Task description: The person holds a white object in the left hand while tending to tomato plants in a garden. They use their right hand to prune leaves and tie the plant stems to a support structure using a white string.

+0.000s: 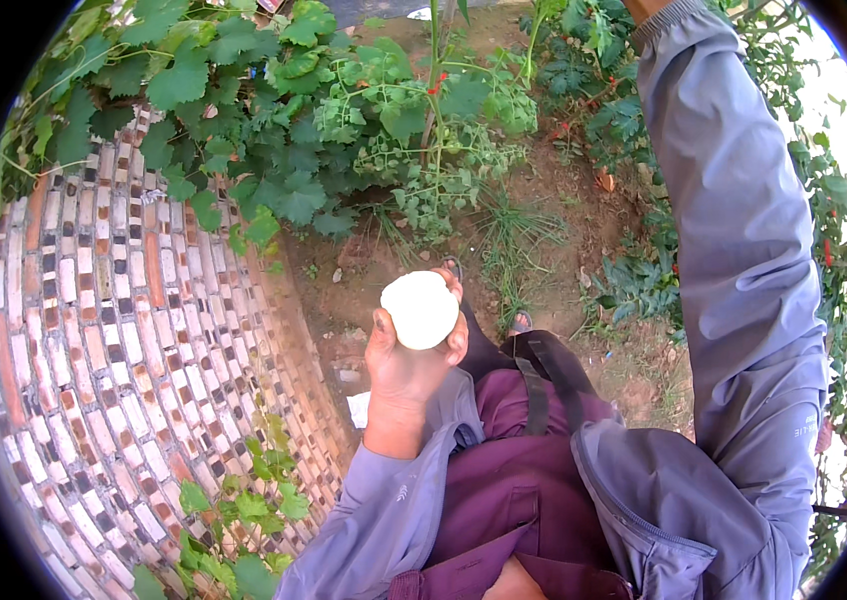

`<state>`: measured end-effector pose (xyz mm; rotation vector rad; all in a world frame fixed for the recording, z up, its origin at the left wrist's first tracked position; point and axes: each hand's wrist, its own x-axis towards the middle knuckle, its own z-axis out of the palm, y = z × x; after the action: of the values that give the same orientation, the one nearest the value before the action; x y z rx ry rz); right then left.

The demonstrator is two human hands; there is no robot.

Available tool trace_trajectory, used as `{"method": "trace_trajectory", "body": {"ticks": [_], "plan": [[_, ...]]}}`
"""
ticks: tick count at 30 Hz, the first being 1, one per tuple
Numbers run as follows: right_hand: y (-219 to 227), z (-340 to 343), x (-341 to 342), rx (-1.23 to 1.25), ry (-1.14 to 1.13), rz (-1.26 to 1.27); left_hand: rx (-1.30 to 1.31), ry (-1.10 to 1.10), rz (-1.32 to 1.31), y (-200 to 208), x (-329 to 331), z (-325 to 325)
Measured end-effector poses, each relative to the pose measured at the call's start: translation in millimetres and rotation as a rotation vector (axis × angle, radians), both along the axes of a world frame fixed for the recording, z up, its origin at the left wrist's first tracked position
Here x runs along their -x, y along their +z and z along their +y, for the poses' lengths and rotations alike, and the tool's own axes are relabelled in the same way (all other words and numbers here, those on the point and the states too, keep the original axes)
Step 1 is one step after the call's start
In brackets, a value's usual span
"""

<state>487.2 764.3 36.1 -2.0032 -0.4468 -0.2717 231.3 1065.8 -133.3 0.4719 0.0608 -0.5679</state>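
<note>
In front of my body, my left hand (406,375) is closed around a round, bright white object (420,310). Its surface is washed out by glare, so I cannot tell whether it is a bowl, a cup or a ball. The thumb lies along its left side, and fingers curl round its right side. My right arm, in a grey sleeve (734,220), stretches far forward along the right. Only a bit of its wrist (647,8) shows at the top edge. The right hand itself is outside the picture, so what it touches is hidden.
A brick wall (114,330) takes up the left side. Broad-leaved vines (284,170) hang over its far end. Leafy plants with small red spots (434,85) grow ahead and at right. Bare soil (584,215) lies between them, with my sandalled feet (521,322) on it.
</note>
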Motion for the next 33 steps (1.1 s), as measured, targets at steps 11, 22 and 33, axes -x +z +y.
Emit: {"method": "trace_trajectory", "body": {"ticks": [11,22,33], "plan": [[-106.1,-35.9,184.4,0.022,-0.127,0.529,0.084,-0.022,0.049,4.4,69.3,2.8],[-292.2,-46.4,488.9,-0.119,-0.471,1.232,0.09,-0.361,0.025,3.9,52.8,19.1],[-357.0,83.3,634.0,0.118,-0.614,1.179,0.297,-0.611,0.003,51.3,32.6,9.1]]}}
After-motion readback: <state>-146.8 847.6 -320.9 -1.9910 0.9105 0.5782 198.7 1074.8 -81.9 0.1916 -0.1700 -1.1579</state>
